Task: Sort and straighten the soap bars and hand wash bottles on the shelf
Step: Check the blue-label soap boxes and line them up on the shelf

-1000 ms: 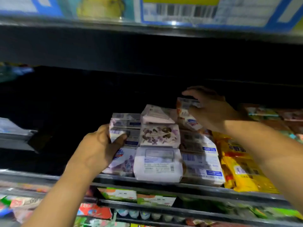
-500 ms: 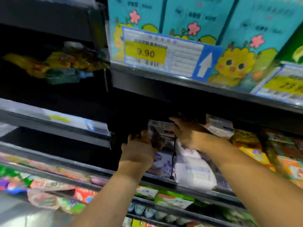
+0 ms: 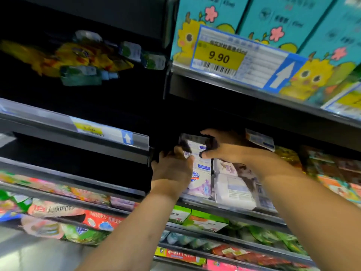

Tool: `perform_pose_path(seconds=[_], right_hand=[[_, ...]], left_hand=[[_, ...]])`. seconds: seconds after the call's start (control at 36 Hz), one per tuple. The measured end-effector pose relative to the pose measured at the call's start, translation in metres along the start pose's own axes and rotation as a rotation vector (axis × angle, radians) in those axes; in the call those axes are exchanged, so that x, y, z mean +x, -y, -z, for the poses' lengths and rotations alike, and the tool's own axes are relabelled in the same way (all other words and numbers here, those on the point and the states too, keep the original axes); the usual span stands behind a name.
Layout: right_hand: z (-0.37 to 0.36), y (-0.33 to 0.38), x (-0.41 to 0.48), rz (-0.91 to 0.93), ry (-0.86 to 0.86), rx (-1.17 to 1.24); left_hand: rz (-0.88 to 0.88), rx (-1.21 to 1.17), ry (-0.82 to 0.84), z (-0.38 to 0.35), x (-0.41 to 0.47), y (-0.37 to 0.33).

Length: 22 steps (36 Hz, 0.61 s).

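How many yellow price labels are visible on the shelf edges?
3: the 9.90 label at upper right, a blurred label at mid left, and a third label cut off at the right border. Others may be hidden.

1 wide-angle camera, worn on the person's head, gives the only view. It faces straight into dark metal shop shelving (image 3: 234, 211) from close by and is rolled, so the shelf edges slope down toward 4 o'clock. A yellow-and-blue paper price tag reading 9.90 (image 3: 218, 57) sits at 1 o'clock. Both forearms enter from 6 and 4 o'clock. The view is near enough that the left hand (image 3: 172, 171) and right hand (image 3: 224, 149) hold the stack of white and lilac wrapped soap bars (image 3: 201, 182) just right of centre.
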State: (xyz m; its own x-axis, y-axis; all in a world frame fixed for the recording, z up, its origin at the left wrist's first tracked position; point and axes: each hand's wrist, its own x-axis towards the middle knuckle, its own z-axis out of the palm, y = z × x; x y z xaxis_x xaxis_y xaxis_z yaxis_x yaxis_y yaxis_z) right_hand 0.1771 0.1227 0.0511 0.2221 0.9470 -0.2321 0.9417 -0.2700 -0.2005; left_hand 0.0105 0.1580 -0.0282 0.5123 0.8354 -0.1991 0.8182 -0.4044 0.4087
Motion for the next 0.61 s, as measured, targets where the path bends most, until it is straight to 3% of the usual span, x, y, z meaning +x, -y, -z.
perform_pose_path(seconds=[0.17,0.31,0.42,0.61], right_hand=[[-0.006,0.012,0.016,-0.037,0.173,-0.077],[-0.006,0.017,0.022,-0.072,0.153,-0.2],[-0.007,0.019,0.024,-0.108,0.106,-0.295],[-0.003,0.024,0.017,-0.124,0.065,-0.222]], left_hand=[[-0.018,0.06,-0.077,-0.003,-0.005,0.002],[0.059,-0.206,-0.072,0.008,-0.008,-0.001],[0.007,-0.184,-0.063,0.012,-0.01,-0.001],[0.004,-0.157,-0.112,0.005,-0.01,-0.002]])
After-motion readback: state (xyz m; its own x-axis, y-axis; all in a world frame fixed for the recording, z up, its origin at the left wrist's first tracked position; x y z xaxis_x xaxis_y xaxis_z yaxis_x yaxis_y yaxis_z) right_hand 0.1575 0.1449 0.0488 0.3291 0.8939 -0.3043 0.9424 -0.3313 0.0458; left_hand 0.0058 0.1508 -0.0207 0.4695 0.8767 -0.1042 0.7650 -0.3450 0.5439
